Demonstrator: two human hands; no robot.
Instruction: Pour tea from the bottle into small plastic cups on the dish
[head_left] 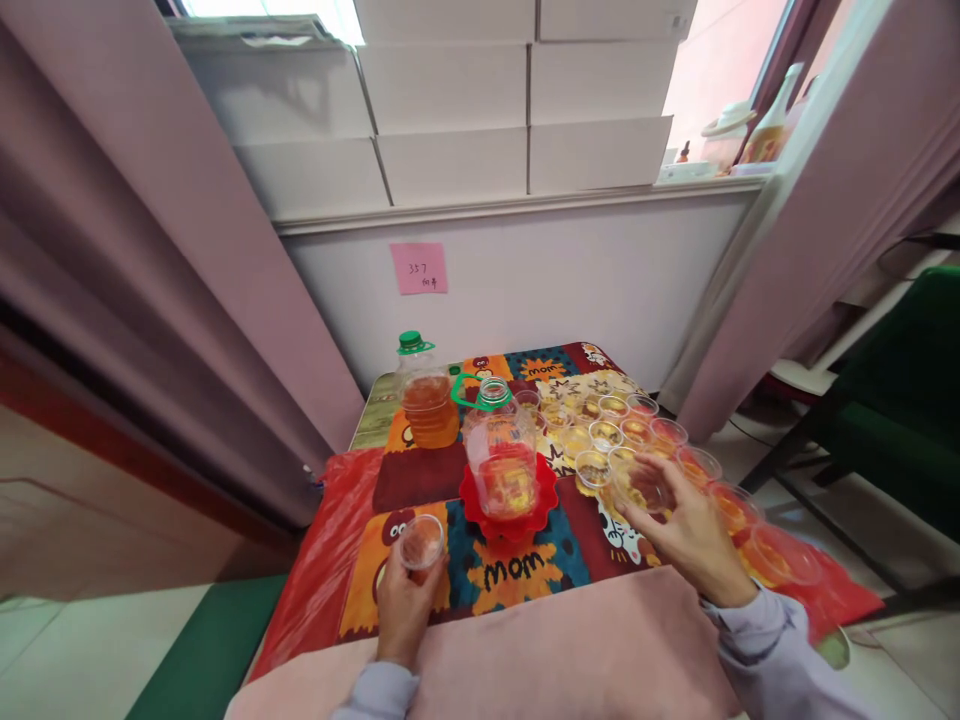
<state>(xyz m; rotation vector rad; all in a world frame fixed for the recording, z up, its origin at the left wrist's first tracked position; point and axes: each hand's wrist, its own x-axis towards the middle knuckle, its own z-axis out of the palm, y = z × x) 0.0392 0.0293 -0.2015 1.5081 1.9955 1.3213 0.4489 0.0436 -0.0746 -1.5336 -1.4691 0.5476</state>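
My left hand (410, 600) is closed around a clear plastic cup (421, 543) near the front of the table. At the right, my right hand (686, 525) has its fingers round another clear plastic cup (646, 487), beside rows of similar cups (606, 434). Between my hands, a clear jug (501, 450) without a cap stands in a red scalloped dish (549, 492), with some yellowish liquid low inside. Behind it to the left is a second jug (429, 410) with a green cap, holding amber liquid. Neither hand touches the jugs.
A patterned cloth (517, 575) and red plastic sheet (300, 560) cover the table. White boxes (450, 90) are stacked on the sill beyond, above a pink note (418, 268). Curtains (795, 210) hang at both sides. A dark green chair (892, 370) stands at right.
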